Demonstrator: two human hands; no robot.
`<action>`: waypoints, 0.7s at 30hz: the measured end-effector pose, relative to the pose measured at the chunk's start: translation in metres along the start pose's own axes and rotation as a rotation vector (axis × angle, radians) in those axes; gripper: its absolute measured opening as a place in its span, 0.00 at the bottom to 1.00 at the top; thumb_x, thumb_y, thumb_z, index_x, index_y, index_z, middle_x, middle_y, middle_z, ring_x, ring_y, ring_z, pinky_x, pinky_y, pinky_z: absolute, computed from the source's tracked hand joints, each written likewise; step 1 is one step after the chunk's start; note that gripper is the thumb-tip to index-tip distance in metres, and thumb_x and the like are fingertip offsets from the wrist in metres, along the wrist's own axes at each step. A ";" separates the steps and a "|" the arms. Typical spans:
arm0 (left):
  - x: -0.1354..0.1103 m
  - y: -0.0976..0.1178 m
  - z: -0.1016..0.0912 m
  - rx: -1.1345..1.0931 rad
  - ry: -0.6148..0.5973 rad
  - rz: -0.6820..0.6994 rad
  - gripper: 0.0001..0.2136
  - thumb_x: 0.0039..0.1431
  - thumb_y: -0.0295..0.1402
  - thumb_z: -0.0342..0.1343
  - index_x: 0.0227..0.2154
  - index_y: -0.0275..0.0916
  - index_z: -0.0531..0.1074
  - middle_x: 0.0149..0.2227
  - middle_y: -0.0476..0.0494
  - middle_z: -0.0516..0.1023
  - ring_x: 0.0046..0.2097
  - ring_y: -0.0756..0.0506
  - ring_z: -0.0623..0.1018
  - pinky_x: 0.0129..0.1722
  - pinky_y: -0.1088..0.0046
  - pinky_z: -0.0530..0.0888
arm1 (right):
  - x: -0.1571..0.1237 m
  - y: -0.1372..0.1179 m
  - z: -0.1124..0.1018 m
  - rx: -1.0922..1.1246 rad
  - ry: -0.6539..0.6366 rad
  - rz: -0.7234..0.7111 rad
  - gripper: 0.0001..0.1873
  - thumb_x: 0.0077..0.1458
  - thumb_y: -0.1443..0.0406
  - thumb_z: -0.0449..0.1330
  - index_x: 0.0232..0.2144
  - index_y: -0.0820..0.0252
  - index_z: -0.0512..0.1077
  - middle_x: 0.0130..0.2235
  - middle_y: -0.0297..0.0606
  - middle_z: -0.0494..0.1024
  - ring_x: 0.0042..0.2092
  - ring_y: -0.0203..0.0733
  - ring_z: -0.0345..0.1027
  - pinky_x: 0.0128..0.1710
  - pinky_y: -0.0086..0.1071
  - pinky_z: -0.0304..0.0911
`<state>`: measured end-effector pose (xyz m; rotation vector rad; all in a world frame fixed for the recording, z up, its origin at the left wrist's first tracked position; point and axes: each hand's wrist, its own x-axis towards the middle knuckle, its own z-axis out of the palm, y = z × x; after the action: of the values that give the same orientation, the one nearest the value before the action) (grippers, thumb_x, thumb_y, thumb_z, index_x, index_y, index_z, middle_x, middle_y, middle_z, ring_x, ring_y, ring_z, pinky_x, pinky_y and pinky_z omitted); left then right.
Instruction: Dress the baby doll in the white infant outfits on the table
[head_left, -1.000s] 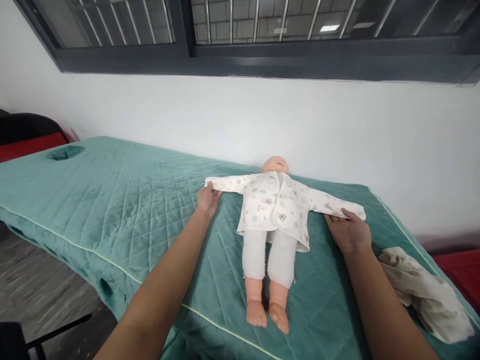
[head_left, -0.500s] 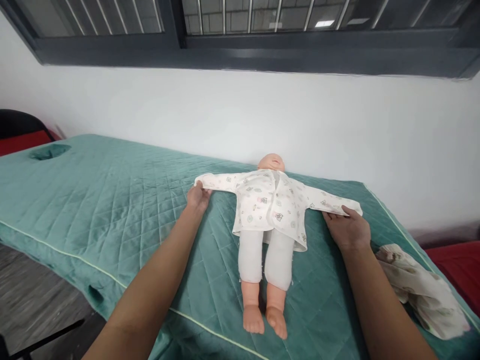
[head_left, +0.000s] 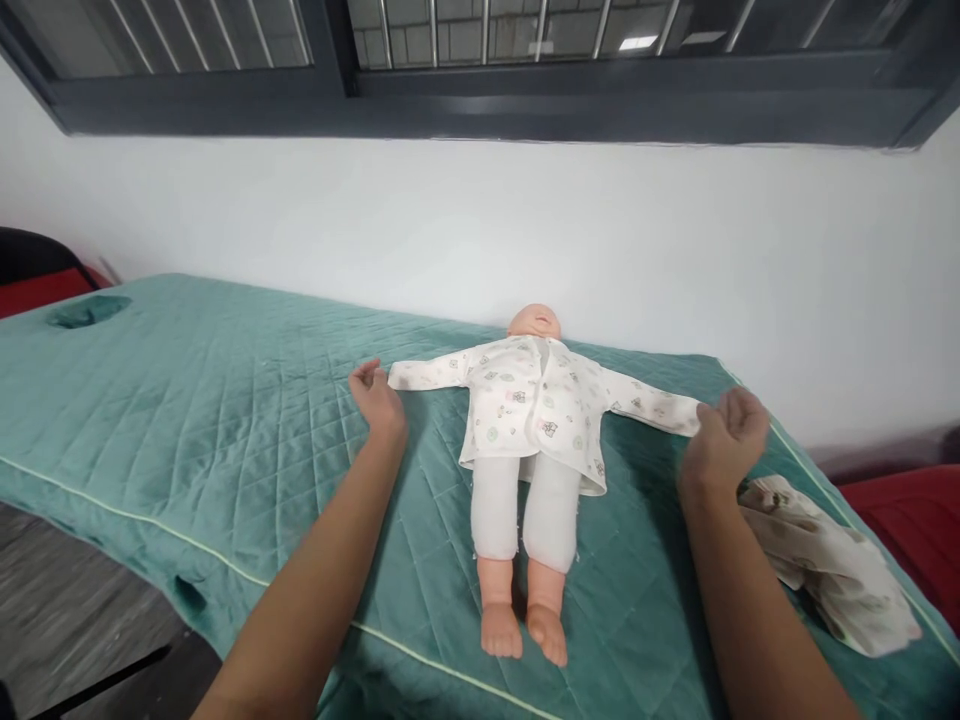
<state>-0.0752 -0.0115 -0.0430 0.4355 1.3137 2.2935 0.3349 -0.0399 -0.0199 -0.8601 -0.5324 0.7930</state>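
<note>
A green quilted bed (head_left: 225,400) stands along a white wall (head_left: 300,220). On it the doll (head_left: 551,515) lies on its back, patterned jacket (head_left: 517,405) sleeves spread. Half a second ago both hands held its cuffs (head_left: 399,376); now the left hand (head_left: 377,395), loosely closed, sits just off one, while the right hand (head_left: 726,440) is curled against the other, whether gripping unclear. Right of the doll, a crumpled cloth (head_left: 832,575) remains.
</note>
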 end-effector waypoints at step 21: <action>-0.087 0.001 0.042 -0.206 -0.891 -1.078 0.20 0.61 0.41 0.58 0.52 0.34 0.74 0.51 0.33 0.80 0.55 0.35 0.78 0.57 0.55 0.74 | -0.061 0.027 0.054 -0.082 -0.426 0.550 0.08 0.53 0.67 0.65 0.38 0.57 0.75 0.38 0.38 0.85 0.45 0.49 0.80 0.45 0.41 0.78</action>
<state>0.0179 -0.0282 -0.0254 0.4367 0.5762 1.0747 0.2500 -0.0523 -0.0187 -0.9295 -0.7167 1.4857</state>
